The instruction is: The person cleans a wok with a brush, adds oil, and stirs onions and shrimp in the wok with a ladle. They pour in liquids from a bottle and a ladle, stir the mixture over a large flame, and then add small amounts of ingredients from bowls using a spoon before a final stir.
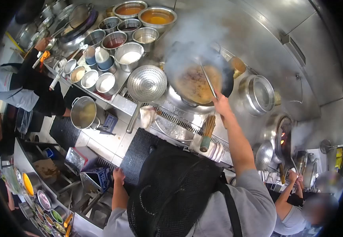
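We see a perforated steel strainer (147, 83), with a whitish cloth (147, 116) just right of its handle. To the strainer's upper left we have a steel pot with white contents (126, 65), and squeeze bottles (102, 55) farther left; beyond the strainer, a bowl of orange liquid (159, 28). Well to its right we make out round steel basins (246, 98) — and, to its lower right, a bamboo brush (208, 128). Left of the strainer, and lower, is a steel stockpot (83, 125); far left of it, a co-worker in black sleeves (26, 81).
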Tool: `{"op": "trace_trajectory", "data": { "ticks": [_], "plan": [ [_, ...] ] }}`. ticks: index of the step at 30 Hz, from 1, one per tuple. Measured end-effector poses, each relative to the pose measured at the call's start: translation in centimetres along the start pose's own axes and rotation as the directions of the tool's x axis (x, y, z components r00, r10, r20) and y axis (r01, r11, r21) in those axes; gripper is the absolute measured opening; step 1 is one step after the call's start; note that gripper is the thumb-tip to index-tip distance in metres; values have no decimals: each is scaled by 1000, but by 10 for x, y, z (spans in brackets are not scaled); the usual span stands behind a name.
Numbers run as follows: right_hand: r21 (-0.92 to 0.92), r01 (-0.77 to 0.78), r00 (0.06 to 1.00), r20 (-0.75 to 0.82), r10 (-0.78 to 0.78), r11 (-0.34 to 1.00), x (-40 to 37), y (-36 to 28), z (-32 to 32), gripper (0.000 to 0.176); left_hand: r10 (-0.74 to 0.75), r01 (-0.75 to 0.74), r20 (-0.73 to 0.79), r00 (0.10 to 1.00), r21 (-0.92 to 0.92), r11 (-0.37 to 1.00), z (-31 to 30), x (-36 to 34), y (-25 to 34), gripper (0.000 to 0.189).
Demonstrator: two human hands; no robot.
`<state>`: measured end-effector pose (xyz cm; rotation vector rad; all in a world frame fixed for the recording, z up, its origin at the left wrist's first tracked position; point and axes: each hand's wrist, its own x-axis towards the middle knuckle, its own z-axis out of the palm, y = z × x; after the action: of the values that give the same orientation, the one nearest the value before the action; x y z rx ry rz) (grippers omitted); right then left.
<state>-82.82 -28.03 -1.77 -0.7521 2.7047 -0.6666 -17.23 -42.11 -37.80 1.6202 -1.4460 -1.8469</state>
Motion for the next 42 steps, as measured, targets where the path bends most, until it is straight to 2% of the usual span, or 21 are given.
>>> {"op": "trace_trajectory", "data": {
  "ticks": [1,3,4,6,9,10,12,14,15,17,21,23,24,26,30,34,36,37,39,41,42],
  "plan": [
    [30,56,998,11,-57,998,-8,13,2,50,-11,11,-6,1000,2,1000,6,-2,16,15],
    [65,107,994,29,-109,992,-29,33,3,50,-366,342,-100,925,-194,919,15,-10,57,15],
    [31,140,989,49,-142,990,-40,41,0,52,-371,348,-103,923,-192,918,13,-5,50,15],
    [-3,167,983,72,-167,986,-62,52,-7,55,-13,9,45,999,78,997,7,21,12,19],
    [-51,126,984,131,-118,991,-91,60,-21,54,-82,51,94,992,298,953,12,32,39,22],
    [-79,93,990,117,-84,992,-98,67,-24,54,-244,244,2,970,14,970,22,26,61,23],
    [-105,49,993,109,-38,993,-113,75,-30,53,-7,-6,41,999,311,951,24,40,70,13],
    [-182,179,983,0,-182,967,-128,73,-43,48,202,-256,173,964,396,882,20,72,70,22],
    [-180,170,985,4,-173,969,-134,70,-51,48,-38,38,1,999,-158,987,39,58,110,23],
    [-316,33,999,23,-27,948,-144,65,-68,48,94,-95,-9,995,-95,991,52,54,165,33],
    [-417,46,996,-51,-74,908,-174,38,-110,47,167,-164,16,986,-103,981,75,55,259,36],
    [-426,47,996,-52,-77,903,-186,23,-135,47,493,-488,-70,867,80,869,83,62,287,30],
    [-436,49,995,-56,-81,899,-193,16,-146,46,491,-485,-63,869,86,870,87,63,301,30],
    [-435,31,997,-56,-61,900,-208,-9,-166,46,708,-691,-56,704,177,701,98,55,331,26],
    [-427,23,999,-17,-33,904,-218,-7,-166,47,588,-609,171,790,115,785,118,26,368,30],
    [-351,51,998,57,-33,935,-198,33,-112,44,671,-710,232,704,254,657,139,2,375,34],
    [-370,7,1000,20,1,929,-177,54,-71,47,777,-731,227,586,563,386,147,6,360,41],
    [-347,-25,1000,-9,23,937,-167,53,-56,47,788,-731,213,578,566,383,150,10,352,41],
    [-324,-59,998,-15,58,944,-144,52,-32,49,672,-617,120,730,538,574,156,23,334,47],
    [-248,7,990,-137,-42,969,-121,51,-14,48,733,-651,120,669,571,500,159,35,328,50],
    [-135,24,991,-131,-42,991,-102,62,-4,47,658,-591,121,743,579,561,158,42,328,49]
  ]
}}
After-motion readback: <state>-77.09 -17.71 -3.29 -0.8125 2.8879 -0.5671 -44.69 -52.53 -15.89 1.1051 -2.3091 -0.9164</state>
